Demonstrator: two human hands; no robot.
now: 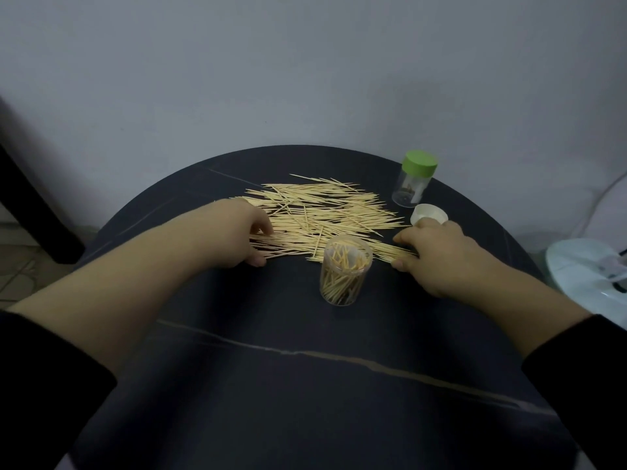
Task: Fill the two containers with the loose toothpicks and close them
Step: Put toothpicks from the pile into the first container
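Head view, from the left: a dark post (37, 205) stands on the floor beside the round, dark counter (271, 385), which has a pale vein running across its near half. The left hand (237, 239) reaches in from a black sleeve (51, 361). Its grip is curled, with the fingers above and the thumb below the left ends of the nearest row of loose toothpicks (325, 212). These toothpicks lie spread across the middle of the counter, mostly pointing left to right, from the left hand to the right one and away toward the far edge.

Just nearer than the pile, between the two hands, stands the clear container (344, 276). It is upright and uncapped, with toothpicks standing inside it. The right hand (437, 256) rests on the counter with its grip curled around the right ends of that same near row, forefinger above and thumb below.

Touching or just beyond its knuckles lies the white cap (431, 213), open side up. Farther off, near the far right edge, stands the green-capped jar (412, 184), closed; I cannot tell what is in it. Off the counter to the right sits a white appliance (590, 276).
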